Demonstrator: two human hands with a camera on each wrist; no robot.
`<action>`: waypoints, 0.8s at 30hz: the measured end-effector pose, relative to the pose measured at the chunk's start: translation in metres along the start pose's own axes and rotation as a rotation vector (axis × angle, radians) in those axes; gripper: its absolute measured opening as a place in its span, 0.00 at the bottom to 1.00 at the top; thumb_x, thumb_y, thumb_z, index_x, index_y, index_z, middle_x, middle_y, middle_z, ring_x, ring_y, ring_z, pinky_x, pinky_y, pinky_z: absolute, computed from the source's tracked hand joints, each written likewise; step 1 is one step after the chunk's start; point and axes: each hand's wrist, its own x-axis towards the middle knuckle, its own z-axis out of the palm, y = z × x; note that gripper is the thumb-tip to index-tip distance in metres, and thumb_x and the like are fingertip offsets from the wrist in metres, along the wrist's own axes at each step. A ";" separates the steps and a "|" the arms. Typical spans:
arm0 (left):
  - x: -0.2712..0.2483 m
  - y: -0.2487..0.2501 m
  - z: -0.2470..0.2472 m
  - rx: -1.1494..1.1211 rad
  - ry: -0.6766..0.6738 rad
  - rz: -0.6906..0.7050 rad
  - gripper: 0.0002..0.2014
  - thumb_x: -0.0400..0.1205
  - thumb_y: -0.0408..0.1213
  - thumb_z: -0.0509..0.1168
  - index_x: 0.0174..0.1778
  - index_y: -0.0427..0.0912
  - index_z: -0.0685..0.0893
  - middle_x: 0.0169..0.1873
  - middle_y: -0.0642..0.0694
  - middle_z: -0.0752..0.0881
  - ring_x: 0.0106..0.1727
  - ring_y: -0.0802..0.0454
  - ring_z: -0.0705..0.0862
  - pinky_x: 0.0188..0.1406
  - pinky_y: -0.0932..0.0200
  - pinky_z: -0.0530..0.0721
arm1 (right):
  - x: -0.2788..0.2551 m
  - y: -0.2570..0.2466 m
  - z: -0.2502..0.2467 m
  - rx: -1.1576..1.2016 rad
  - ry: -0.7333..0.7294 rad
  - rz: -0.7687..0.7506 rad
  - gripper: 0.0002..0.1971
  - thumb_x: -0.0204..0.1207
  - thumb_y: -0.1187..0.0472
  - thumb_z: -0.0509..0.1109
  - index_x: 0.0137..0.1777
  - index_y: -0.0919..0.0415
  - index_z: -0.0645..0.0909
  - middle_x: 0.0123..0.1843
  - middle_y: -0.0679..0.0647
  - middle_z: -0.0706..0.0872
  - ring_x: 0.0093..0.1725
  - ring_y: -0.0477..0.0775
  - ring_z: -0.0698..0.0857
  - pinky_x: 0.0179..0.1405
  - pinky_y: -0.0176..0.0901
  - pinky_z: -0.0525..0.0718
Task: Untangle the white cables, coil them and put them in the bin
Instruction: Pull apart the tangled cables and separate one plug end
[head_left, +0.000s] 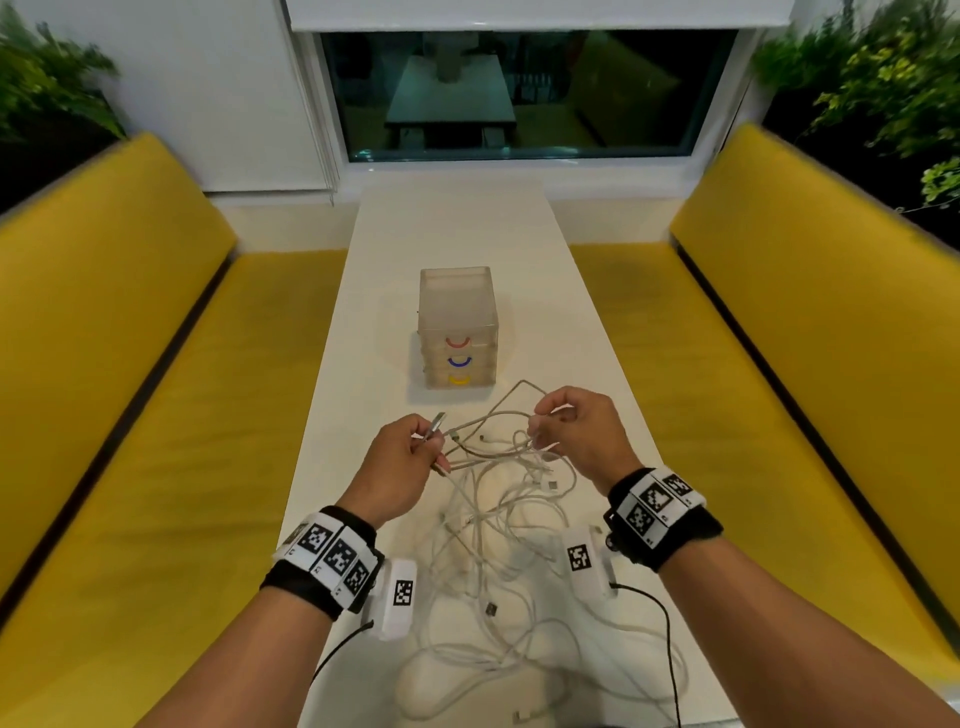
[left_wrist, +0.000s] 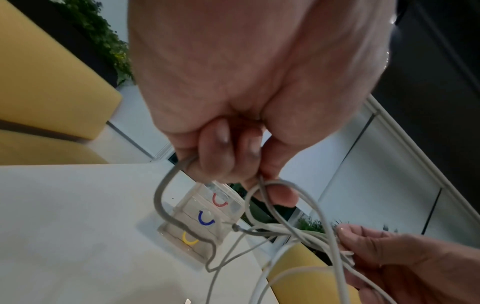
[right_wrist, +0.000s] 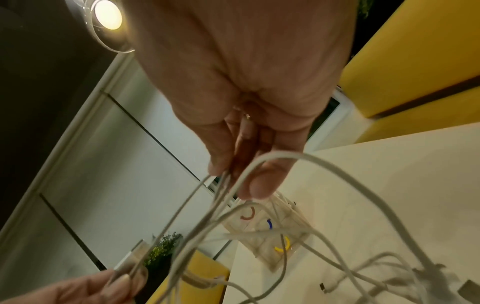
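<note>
Over the near end of the long white worktop (head_left: 519, 249), both hands are lifted a bit above a messy pile of white cables (head_left: 498, 519), and the grip makes sense for untangling: the left hand (head_left: 402, 457) has its fingers (left_wrist: 215, 156) curled and pinching one cable right behind its plug (head_left: 435, 425), so there's a free end to feed back through the knot. The right hand (head_left: 582, 434) pinches a small bunch of strands between thumb and fingers (right_wrist: 221, 156), basically holding the snarl up and apart so the loops hang open instead of lying flat on each other. That plug end points up and away from the person, tilted slightly to the right, toward the drawer unit. The stretch of cable between the two hands runs roughly left to right, while the rest of the tangle trails down and back toward the person, loose loops resting on the worktop between the forearms. The little translucent drawer bin (head_left: 458, 327), with red, blue and yellow handles, sits further up the worktop, just beyond the hands and apart from the cables. My guess is nothing is coiled yet, and it looks like very early days on this one.
</note>
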 end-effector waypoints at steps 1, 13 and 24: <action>0.000 -0.001 0.002 0.000 0.017 0.003 0.07 0.89 0.31 0.61 0.49 0.30 0.81 0.34 0.40 0.92 0.27 0.65 0.84 0.28 0.72 0.75 | 0.001 0.001 -0.001 -0.024 0.002 0.007 0.05 0.74 0.76 0.72 0.49 0.73 0.83 0.39 0.69 0.91 0.34 0.61 0.86 0.29 0.45 0.84; 0.005 -0.023 -0.002 -0.102 0.067 -0.042 0.07 0.89 0.32 0.62 0.46 0.36 0.79 0.37 0.40 0.94 0.26 0.68 0.82 0.35 0.60 0.73 | 0.006 0.012 -0.005 -0.321 -0.028 -0.093 0.15 0.75 0.73 0.64 0.41 0.55 0.89 0.34 0.55 0.88 0.28 0.49 0.83 0.32 0.47 0.87; -0.003 0.000 0.006 -0.208 -0.055 -0.017 0.07 0.90 0.31 0.60 0.47 0.38 0.79 0.29 0.41 0.84 0.18 0.58 0.69 0.18 0.65 0.67 | -0.009 0.033 0.051 -0.904 -0.369 -0.370 0.08 0.78 0.50 0.73 0.52 0.51 0.89 0.51 0.51 0.81 0.48 0.52 0.83 0.45 0.43 0.76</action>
